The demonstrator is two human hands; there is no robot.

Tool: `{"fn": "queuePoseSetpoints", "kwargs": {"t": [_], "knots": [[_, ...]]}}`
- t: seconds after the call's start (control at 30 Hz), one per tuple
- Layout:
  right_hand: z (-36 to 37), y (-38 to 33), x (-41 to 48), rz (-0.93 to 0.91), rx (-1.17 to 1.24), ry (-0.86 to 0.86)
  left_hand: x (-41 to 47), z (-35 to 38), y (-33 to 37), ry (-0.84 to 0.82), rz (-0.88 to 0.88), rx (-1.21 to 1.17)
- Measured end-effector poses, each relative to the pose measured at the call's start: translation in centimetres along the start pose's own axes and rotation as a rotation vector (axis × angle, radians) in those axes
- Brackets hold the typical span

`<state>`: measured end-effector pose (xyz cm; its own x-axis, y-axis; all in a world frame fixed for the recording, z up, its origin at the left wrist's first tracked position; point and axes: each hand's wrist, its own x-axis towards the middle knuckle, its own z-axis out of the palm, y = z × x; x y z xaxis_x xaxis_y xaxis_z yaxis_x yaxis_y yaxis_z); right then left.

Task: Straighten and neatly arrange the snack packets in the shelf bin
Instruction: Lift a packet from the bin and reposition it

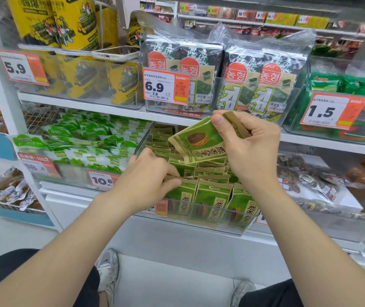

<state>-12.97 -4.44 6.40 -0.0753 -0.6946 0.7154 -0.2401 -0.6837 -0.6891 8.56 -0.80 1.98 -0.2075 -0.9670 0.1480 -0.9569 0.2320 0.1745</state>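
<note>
A green-and-brown paper snack packet (197, 142) printed with a sunflower seed is held tilted above the clear plastic shelf bin (210, 222), its brown top edge pinched between the thumb and curled fingers of the right hand (250, 147). The left hand (150, 173) is closed on the tops of the middle packets (190, 172) inside the bin. The front row of packets (210, 200) is seen upright against the bin's front wall, but the rear packets (161, 142) are judged uneven, and the lifted packet is not yet slotted in.
</note>
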Motion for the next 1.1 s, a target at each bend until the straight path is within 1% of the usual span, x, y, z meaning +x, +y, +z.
{"fn": "queuePoseSetpoints", "kwargs": {"t": [0.07,0.1,0.2,0.23,0.27,0.3,0.37,0.4,0.5,0.57,0.63,0.67,0.7,0.77,0.87,0.97,1.03,1.1], "knots": [[0.2,0.6,0.1,0.006,-0.034,-0.132,-0.2,-0.1,0.2,0.013,0.013,0.019],[0.4,1.0,0.1,-0.008,-0.103,-0.238,-0.2,-0.2,0.4,0.029,0.019,0.015],[1.5,2.5,-0.1,-0.142,-0.484,-0.638,0.0,-0.1,0.4,0.059,0.025,0.013],[1.9,2.6,-0.1,-0.164,-0.559,-0.706,0.1,0.0,0.4,0.068,0.026,0.002],[2.2,2.4,0.0,-0.185,-0.589,-0.709,0.1,0.2,0.3,0.082,0.03,-0.018],[2.3,2.2,0.1,-0.22,-0.59,-0.657,0.0,0.3,0.2,0.097,0.037,-0.044],[2.5,1.5,0.5,-0.291,-0.562,-0.489,-0.4,0.4,0.2,0.1,0.038,-0.089],[2.5,1.2,0.7,-0.323,-0.551,-0.436,-0.7,0.4,0.2,0.079,0.03,-0.09],[2.4,0.7,0.7,-0.399,-0.565,-0.383,-1.4,0.3,0.0,-0.041,0.001,-0.069],[2.1,0.1,0.6,-0.427,-0.518,-0.281,-1.7,0.2,-0.3,-0.112,-0.002,-0.103],[1.5,-0.7,1.2,-0.406,-0.421,-0.144,-1.9,0.3,-0.4,-0.151,-0.005,-0.123],[1.2,-1.0,1.4,-0.383,-0.386,-0.109,-2.0,0.2,-0.4,-0.161,-0.007,-0.129],[1.0,-1.1,1.4,-0.365,-0.372,-0.11,-2.1,0.1,-0.3,-0.169,-0.01,-0.132],[0.8,-1.0,0.9,-0.362,-0.398,-0.18,-2.1,-0.2,-0.3,-0.206,-0.018,-0.151],[1.0,-0.2,0.1,-0.4,-0.468,-0.307,-1.9,-0.6,-0.8,-0.286,-0.026,-0.18],[1.3,0.5,0.2,-0.442,-0.5,-0.365,-1.9,-1.0,-1.3,-0.34,-0.022,-0.165],[1.6,0.7,0.0,-0.449,-0.504,-0.387,-2.0,-1.1,-1.4,-0.349,-0.019,-0.14],[2.1,0.7,-0.4,-0.454,-0.548,-0.459,-2.3,-0.9,-1.2,-0.324,-0.02,-0.107]]}}
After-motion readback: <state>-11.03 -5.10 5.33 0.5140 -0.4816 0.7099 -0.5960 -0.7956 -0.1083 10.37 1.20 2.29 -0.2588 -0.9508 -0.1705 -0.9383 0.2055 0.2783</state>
